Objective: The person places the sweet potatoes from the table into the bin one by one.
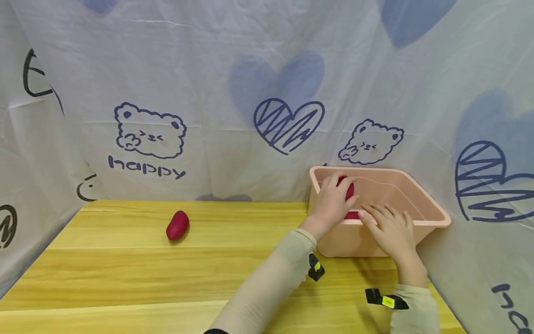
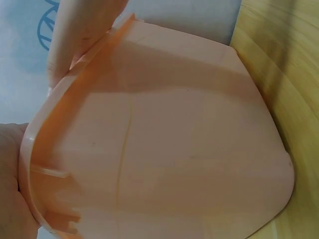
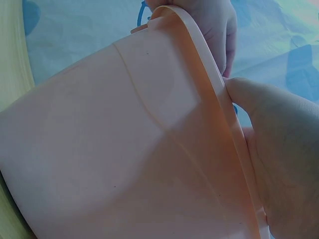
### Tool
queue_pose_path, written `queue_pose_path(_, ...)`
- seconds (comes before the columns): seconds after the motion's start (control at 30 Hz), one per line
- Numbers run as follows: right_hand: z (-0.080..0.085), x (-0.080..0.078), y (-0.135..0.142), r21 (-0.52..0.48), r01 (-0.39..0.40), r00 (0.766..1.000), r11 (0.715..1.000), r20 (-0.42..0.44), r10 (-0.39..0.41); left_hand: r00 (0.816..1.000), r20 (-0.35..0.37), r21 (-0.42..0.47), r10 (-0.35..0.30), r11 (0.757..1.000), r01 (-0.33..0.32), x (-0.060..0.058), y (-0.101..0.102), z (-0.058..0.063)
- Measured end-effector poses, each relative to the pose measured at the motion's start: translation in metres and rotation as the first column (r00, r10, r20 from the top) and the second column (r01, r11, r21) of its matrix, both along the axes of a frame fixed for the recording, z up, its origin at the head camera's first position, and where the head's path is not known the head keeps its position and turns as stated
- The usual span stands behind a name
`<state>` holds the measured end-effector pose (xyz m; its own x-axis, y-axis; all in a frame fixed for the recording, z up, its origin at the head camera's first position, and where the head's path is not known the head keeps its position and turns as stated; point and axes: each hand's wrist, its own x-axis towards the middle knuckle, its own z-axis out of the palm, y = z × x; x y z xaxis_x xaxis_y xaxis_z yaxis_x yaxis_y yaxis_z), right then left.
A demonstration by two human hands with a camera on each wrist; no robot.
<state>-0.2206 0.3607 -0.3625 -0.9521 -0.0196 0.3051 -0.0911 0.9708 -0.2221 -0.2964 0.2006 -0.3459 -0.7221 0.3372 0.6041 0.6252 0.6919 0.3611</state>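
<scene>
1. Left hand (image 1: 332, 200) is over the left part of a pinkish-peach plastic bin (image 1: 354, 242), fingers curled around a dark red sweet potato (image 1: 349, 191) (looks like one anyway). So that one's being held, just above the near rim in the head view.
2. There's another bit of red (image 1: 352, 215) inside the bin, showing right behind the near rim. Mostly hidden, so can't tell if it's a whole one.
3. Right hand (image 1: 391, 234) is at the near rim, fingers spread pretty wide and loose over the opening, thumb by the rim. Right wrist cam has it touching the edge, and I don't see it holding anything.
4. A loose sweet potato (image 1: 178, 226) is lying on the wood-grain table (image 1: 125, 273), off to the left, well apart from the bin.
5. Bin's sitting upright at the table's right side, close to the white printed curtain (image 1: 208, 65) with hearts, cartoon bears and "happy" on it.
6. Both sleeves are beige, each with a black wrist strap and a yellow label.
</scene>
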Motion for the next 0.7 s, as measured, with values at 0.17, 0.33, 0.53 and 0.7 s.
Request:
queue_pose_path(0.17, -0.0006, -0.0007, 0.0011, -0.004, -0.001, 1.0, 1.0, 0.0, 0.001, 1.0, 0.003, -0.033, 0.0, 0.999, 0.0, -0.0006, 0.0018, -0.0025)
queue_pose_path(0.33, -0.0004, -0.0011, 0.0012, 0.0, 0.002, 1.0, 1.0, -0.008, -0.002, 0.999, 0.047, -0.087, 0.002, 0.996, 0.002, 0.0002, 0.0018, -0.0028)
queue_pose_path(0.53, -0.0005, -0.001, 0.0006, 0.002, 0.0, 1.0, 1.0, -0.014, 0.0, 0.996, 0.084, -0.106, 0.001, 0.994, 0.008, 0.0005, 0.0012, -0.0026)
queue_pose_path(0.7, -0.0004, -0.0005, 0.0003, 0.0, -0.001, 1.0, 1.0, -0.018, 0.001, 0.994, 0.106, -0.082, -0.004, 0.997, 0.012, 0.001, 0.0007, -0.0032)
